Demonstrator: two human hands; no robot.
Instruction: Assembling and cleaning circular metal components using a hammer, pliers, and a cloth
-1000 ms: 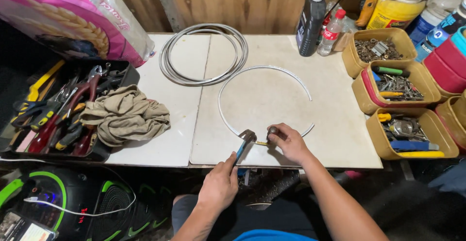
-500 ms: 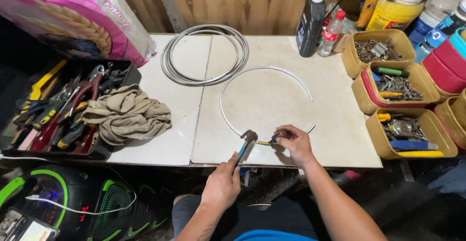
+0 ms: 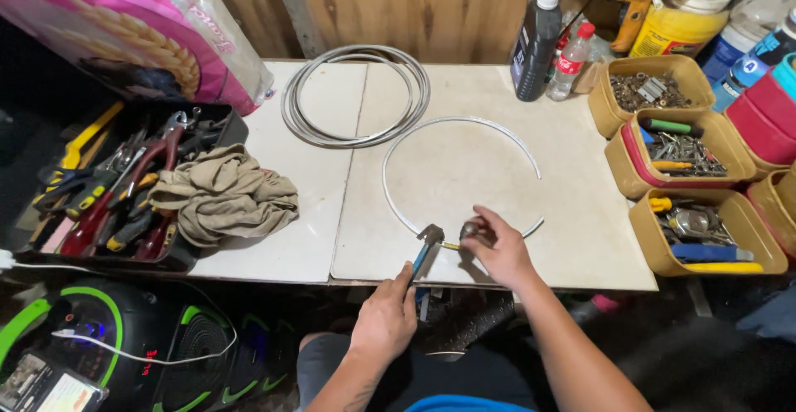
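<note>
My left hand grips the blue handles of pliers at the table's front edge; the jaws rest on the tabletop by one end of a thin white cable bent into an open loop. My right hand lies just right of the jaws, with its fingertips pinched on the cable's other end, where a small dark fitting shows. A short yellowish bit of wire runs between the jaws and my fingers.
A grey cable coil lies at the back of the white table. A black tool tray with a beige rag sits left. Yellow bins of hardware line the right; bottles stand behind.
Both hands and the pliers stay at the loop's near gap, with only slight shifts. The cable loop has barely moved.
</note>
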